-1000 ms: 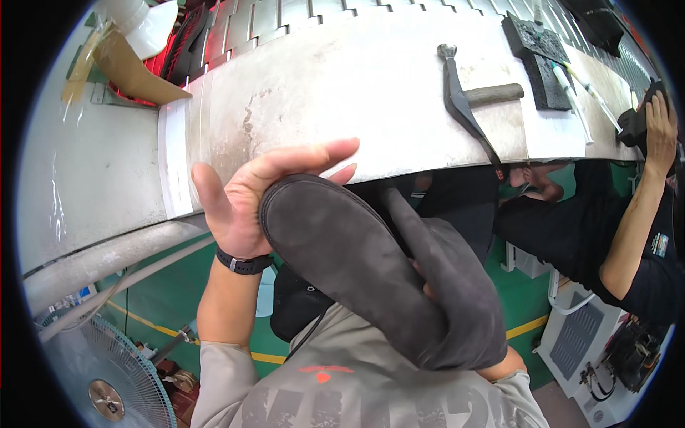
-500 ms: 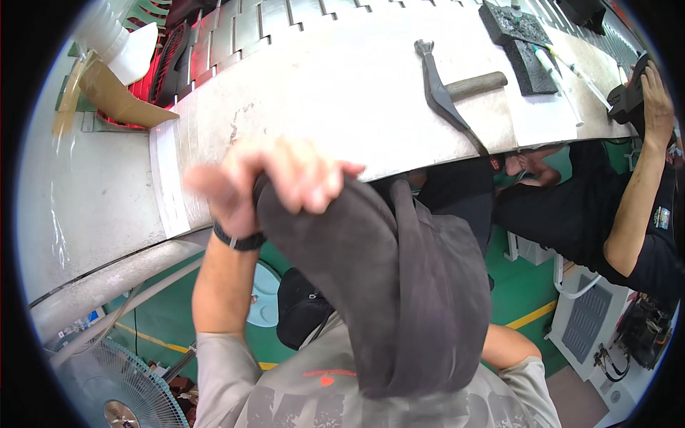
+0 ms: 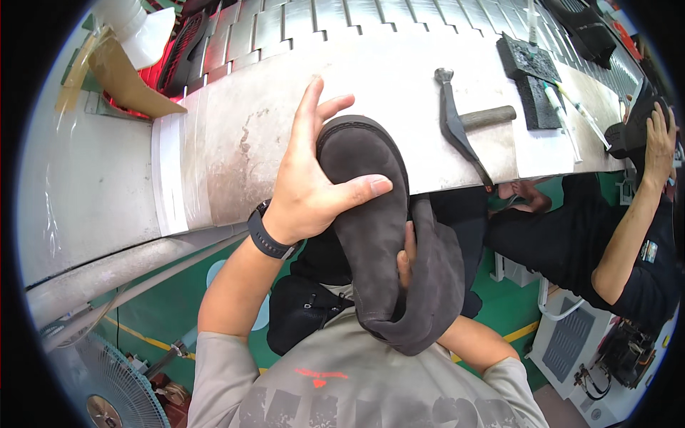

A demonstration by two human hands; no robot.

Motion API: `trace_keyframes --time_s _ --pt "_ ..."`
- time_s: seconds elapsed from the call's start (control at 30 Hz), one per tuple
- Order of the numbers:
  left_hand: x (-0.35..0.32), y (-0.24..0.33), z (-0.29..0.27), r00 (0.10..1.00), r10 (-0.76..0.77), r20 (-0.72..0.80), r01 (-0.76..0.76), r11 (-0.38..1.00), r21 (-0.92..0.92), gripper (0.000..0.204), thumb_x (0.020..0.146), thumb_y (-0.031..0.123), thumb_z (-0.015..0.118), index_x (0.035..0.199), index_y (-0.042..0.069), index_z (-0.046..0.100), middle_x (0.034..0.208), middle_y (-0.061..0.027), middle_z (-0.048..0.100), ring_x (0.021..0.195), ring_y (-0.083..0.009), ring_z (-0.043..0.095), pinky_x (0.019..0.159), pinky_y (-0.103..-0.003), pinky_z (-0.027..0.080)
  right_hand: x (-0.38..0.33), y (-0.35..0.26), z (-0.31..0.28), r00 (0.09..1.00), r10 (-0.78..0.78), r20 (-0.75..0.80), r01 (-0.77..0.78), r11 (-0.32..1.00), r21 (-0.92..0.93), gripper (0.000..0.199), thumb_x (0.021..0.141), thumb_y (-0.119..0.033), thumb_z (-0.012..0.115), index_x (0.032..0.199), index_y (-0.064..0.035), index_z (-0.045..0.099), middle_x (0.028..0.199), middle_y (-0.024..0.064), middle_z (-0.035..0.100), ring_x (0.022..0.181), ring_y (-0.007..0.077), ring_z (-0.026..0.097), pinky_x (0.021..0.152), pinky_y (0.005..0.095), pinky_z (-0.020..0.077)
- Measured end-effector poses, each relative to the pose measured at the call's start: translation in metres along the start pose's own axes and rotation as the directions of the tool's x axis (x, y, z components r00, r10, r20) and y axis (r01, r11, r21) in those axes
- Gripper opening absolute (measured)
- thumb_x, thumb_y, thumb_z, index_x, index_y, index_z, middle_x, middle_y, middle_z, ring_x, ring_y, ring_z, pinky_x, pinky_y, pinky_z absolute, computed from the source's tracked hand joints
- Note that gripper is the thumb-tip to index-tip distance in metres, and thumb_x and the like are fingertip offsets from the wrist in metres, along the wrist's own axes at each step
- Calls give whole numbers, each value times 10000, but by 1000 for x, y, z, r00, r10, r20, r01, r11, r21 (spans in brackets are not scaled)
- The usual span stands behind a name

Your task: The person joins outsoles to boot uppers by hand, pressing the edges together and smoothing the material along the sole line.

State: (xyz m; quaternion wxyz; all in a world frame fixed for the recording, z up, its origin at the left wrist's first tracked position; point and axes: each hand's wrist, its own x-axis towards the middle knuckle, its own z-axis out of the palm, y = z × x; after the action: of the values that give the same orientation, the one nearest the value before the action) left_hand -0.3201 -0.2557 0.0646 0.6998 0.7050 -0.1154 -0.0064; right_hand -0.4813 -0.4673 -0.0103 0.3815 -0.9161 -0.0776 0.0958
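A dark grey suede boot (image 3: pixel 367 207) is held up in front of me at the table's front edge, its toe pointing away. My left hand (image 3: pixel 307 175) grips the toe end, thumb laid across the upper and fingers reaching round the far left side, some stretched past the toe. At the soft shaft (image 3: pixel 435 285), the fingertips of my right hand (image 3: pixel 407 260) show in the fold between shaft and foot. The rest of that hand is hidden behind the boot. A hammer (image 3: pixel 454 125) with a wooden handle lies on the table to the boot's right.
Black foam blocks (image 3: pixel 536 100) and slim syringe-like tubes (image 3: pixel 567 118) lie on the right of the white table (image 3: pixel 235 171). A metal slatted conveyor (image 3: pixel 328 18) runs behind. At right, a co-worker's hand (image 3: pixel 661 143) holds a dark boot. A fan (image 3: pixel 107 385) stands lower left.
The boot has swung away from my chest, and its toe now points farther over the table. My left hand shifted from over the toe to its left side. My right fingertips have come into view.
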Motion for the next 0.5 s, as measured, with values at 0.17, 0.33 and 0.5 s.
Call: trace_keyframes --time_s 0.17,0.33,0.5 --pt "9 -4 -11 993 46 110 -63 986 157 1215 798 291 971 1708 1 220 1515 -264 564 1310 -276 641 1120 -390 507 4 -8 -5 987 158 14 -155 940 302 703 1117 -391 541 1641 48 379 1554 270 512 1402 379 536 1176 465 423" --pt "18 5 -17 979 -38 198 14 992 122 971 852 232 921 1655 35 411 1484 -197 622 1247 -211 663 1120 -355 500 6 -8 -7 995 97 16 -99 976 196 764 1041 -401 637 1623 36 405 1566 258 496 1429 384 501 1198 477 393" --pt "28 17 -22 955 -101 280 62 987 145 678 894 180 876 1481 11 582 1231 -84 713 1144 -151 659 1043 -316 517 8 -12 -10 998 1 60 5 996 -92 831 966 -411 733 1605 25 430 1578 246 479 1456 390 467 1220 489 363"
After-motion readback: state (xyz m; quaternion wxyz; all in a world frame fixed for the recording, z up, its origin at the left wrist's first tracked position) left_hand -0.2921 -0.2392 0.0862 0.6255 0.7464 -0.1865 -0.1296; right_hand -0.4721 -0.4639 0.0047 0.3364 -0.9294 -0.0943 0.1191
